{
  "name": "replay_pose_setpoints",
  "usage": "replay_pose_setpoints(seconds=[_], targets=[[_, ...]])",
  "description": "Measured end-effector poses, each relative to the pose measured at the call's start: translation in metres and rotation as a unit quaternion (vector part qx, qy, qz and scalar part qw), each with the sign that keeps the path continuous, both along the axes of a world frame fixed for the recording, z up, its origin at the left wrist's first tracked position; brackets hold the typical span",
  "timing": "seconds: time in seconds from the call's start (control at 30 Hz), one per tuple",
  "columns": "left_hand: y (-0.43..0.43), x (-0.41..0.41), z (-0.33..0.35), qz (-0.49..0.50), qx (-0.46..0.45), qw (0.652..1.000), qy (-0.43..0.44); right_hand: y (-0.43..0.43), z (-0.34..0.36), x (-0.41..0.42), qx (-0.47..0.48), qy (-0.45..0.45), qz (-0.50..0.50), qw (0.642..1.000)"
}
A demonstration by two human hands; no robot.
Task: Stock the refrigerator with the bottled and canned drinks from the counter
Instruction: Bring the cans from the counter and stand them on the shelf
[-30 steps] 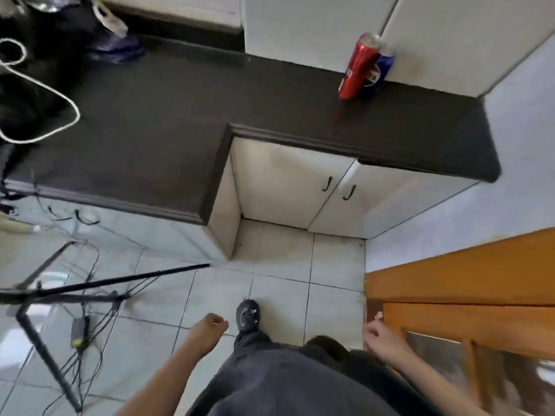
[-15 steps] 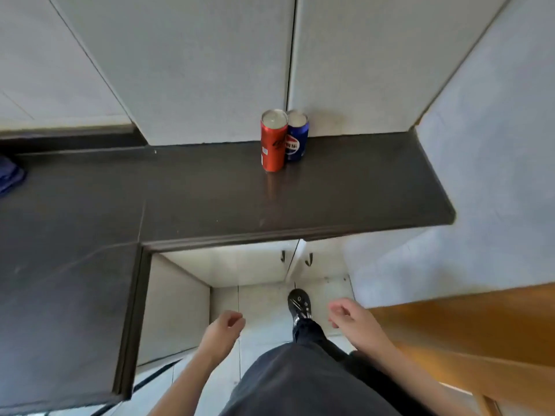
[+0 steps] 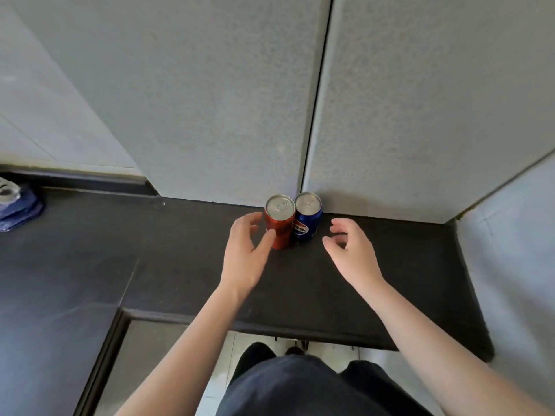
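Fingers of your left hand are spread and curved, cupping the left side of the red aluminium drink can. The thumb tip is at the can's near face, touching or just short of it, and no grip is made yet. That hand is the nearer one. Your right hand holds nothing, its fingers loosely bent, just right of the blue aluminium drink can with a clear gap. Both cans stand upright, long axis vertical, touching each other, at the far edge of the dark stone desk against the pale wall panels. So each can lies just beyond its hand, red on the left, blue on the right. Half a second ago both your hands hung low by your legs, below the desk's near edge, and now they reach out over it. The cans have not moved.
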State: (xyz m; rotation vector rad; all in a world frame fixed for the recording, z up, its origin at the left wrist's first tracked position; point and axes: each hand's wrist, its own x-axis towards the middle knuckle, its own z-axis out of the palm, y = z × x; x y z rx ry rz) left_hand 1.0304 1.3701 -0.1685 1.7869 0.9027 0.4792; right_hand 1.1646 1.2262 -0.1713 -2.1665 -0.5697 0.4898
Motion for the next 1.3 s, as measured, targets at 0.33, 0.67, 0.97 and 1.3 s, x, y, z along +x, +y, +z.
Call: replay_pose_setpoints(seconds=[0.33, 0.67, 0.97, 1.3], targets=[[0.019, 0.046, -0.013, -0.054, 0.000, 0.998, 0.024, 0.051, -0.017, 0.035, -0.021, 0.009, 0.043, 0.999], [0.028, 0.046, -0.016, -0.104, 0.017, 0.994, 0.013, 0.065, -0.028, 0.036, 0.006, 0.033, 0.021, 0.999], [0.035, 0.038, -0.015, -0.135, 0.048, 0.990, 0.022, 0.065, -0.025, 0.032, -0.001, 0.041, 0.017, 0.999], [0.005, -0.038, 0.020, 0.034, -0.063, 0.996, -0.046, 0.019, -0.009, -0.029, 0.069, 0.040, 0.014, 0.997]])
